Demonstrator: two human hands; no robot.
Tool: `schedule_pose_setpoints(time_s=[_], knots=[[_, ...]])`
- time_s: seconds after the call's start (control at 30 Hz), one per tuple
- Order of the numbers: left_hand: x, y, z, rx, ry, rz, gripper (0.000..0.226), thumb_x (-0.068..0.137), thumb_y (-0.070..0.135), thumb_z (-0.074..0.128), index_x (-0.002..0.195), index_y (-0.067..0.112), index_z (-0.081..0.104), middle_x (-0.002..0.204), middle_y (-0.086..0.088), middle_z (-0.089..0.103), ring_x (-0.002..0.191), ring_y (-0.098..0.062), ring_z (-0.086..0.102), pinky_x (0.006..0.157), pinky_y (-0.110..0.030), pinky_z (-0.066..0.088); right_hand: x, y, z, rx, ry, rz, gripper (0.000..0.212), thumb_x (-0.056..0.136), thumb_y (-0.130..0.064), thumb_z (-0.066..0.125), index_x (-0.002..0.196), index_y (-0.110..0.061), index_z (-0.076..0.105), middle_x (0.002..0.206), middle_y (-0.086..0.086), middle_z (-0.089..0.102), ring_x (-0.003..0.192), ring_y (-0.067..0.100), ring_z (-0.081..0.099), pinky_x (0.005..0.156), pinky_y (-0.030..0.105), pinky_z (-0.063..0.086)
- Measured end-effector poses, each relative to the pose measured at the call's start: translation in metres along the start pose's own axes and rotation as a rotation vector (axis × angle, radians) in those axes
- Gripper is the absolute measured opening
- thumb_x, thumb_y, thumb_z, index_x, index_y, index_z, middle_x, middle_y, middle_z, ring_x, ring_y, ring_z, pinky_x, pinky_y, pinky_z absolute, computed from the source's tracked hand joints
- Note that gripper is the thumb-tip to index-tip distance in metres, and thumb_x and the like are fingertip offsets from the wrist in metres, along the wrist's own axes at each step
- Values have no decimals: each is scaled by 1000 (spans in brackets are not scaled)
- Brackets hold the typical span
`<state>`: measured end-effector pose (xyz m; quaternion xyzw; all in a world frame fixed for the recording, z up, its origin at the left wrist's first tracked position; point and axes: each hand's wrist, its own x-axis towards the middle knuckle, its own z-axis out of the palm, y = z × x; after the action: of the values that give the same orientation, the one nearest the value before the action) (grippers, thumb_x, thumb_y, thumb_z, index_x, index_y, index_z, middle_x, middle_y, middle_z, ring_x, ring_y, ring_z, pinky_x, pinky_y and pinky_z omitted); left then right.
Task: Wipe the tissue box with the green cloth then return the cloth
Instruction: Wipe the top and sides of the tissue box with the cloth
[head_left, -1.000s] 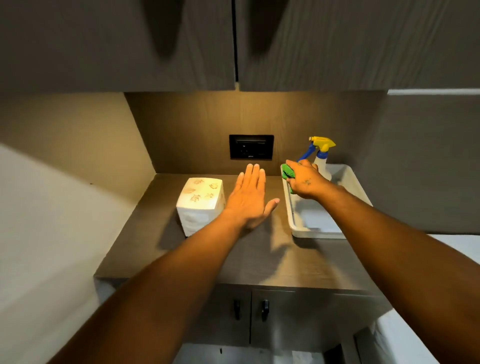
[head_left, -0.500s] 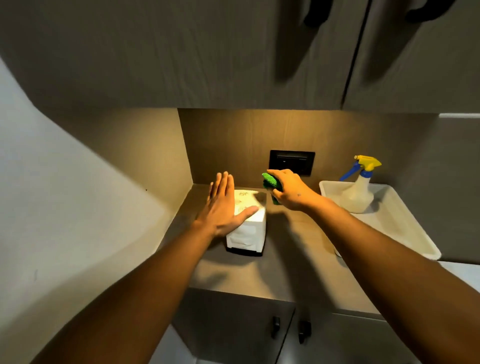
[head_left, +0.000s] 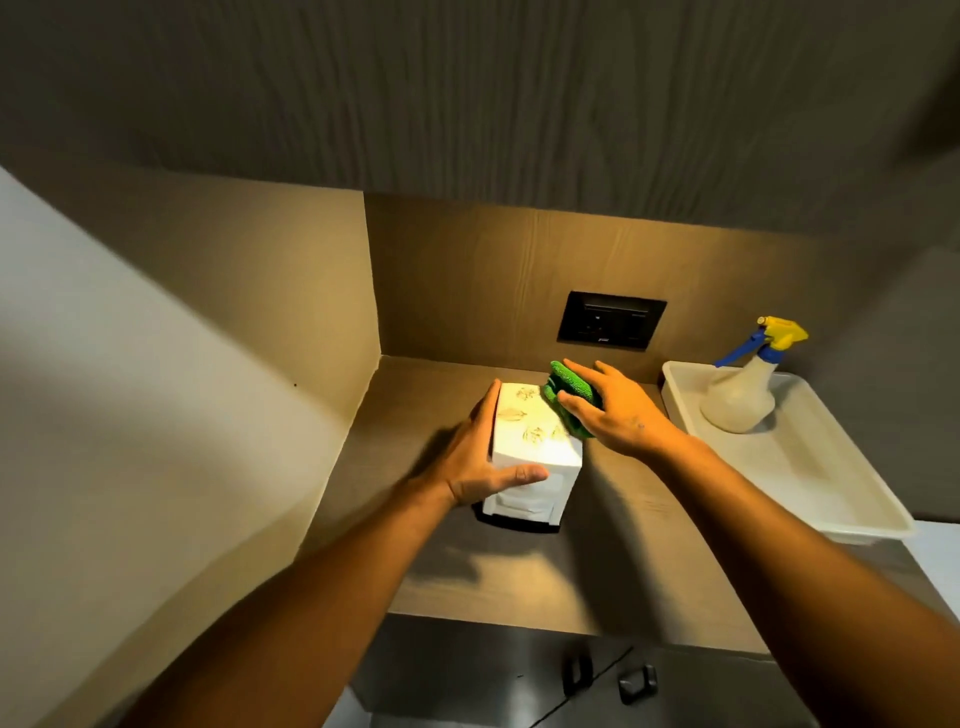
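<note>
The white tissue box (head_left: 524, 441) with a faint leaf print stands upright on the brown counter (head_left: 613, 561). My left hand (head_left: 483, 457) grips its left side, fingers along the left face and thumb across the front. My right hand (head_left: 618, 410) presses the bunched green cloth (head_left: 569, 392) onto the box's top right edge. Part of the cloth is hidden under my fingers.
A white tray (head_left: 810, 467) sits at the right of the counter with a spray bottle (head_left: 743, 395) standing in its far end. A black wall socket (head_left: 610, 320) is behind the box. Upper cabinets hang overhead, a side wall stands at the left, and cabinet doors lie below.
My right hand carried the green cloth from the tray over to the box and set it on the top. My left hand closed onto the box's left side.
</note>
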<state>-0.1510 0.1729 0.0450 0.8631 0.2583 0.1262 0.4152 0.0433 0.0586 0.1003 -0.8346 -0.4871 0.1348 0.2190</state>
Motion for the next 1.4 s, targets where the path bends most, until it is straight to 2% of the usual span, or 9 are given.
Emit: schedule_pose_setpoints(time_s=[0.1,0.17,0.33,0.43,0.63,0.87,1.07,1.27,1.4], knots=[[2,-4,7,-106,59,52,123,61,63,83,156,23,15,148,-6,46,120,-17,55,86,-7,46,6,-10,1,-66,6,-54,59,97,-41,53,151,-36,31,161,13,28,149,35,19,113,54,28],[3,-7,8,-132,85,95,118,63,50,89,154,20,20,146,-7,45,120,-15,51,79,2,39,6,-15,4,-142,6,-102,58,97,-39,54,151,-36,33,161,12,28,147,37,24,111,51,33],[3,-5,7,-164,67,131,122,57,50,90,152,18,21,145,-7,43,128,-21,50,104,-35,47,3,1,1,-211,4,-113,55,98,-35,54,150,-31,36,159,11,33,143,39,33,110,50,36],[2,-6,11,-199,86,131,121,55,50,91,151,19,25,144,-5,43,131,-20,47,109,-42,44,18,-11,-3,-220,4,-77,53,99,-33,53,150,-27,38,157,12,36,141,38,35,110,47,36],[0,-9,10,-181,108,140,119,52,55,91,149,24,29,139,-2,48,124,-14,51,102,-35,48,11,-16,0,-371,-46,-255,54,98,-36,53,150,-30,38,158,11,34,138,37,40,106,48,42],[1,-5,4,-94,135,162,119,53,51,95,148,20,32,142,-2,50,125,-14,48,103,-30,43,33,-36,2,-356,-34,-208,52,99,-34,54,148,-25,42,144,10,47,127,31,49,96,36,46],[0,-1,4,-73,141,157,122,54,49,95,151,14,29,145,-4,48,129,-17,48,108,-35,41,22,-26,13,-243,-36,-152,71,90,-75,23,149,-38,36,160,9,30,145,33,25,110,54,31],[-2,-1,4,-56,133,127,121,54,52,94,150,16,30,143,-4,49,127,-18,49,105,-41,45,26,-35,19,-341,79,-253,51,99,-54,39,142,-28,51,134,10,56,118,26,52,81,33,47],[-2,-1,5,-113,128,138,119,54,46,96,149,18,30,142,-3,49,128,-16,49,105,-35,45,19,-18,16,-341,95,-291,49,98,-50,45,142,-28,51,137,8,55,122,26,51,88,33,47]])
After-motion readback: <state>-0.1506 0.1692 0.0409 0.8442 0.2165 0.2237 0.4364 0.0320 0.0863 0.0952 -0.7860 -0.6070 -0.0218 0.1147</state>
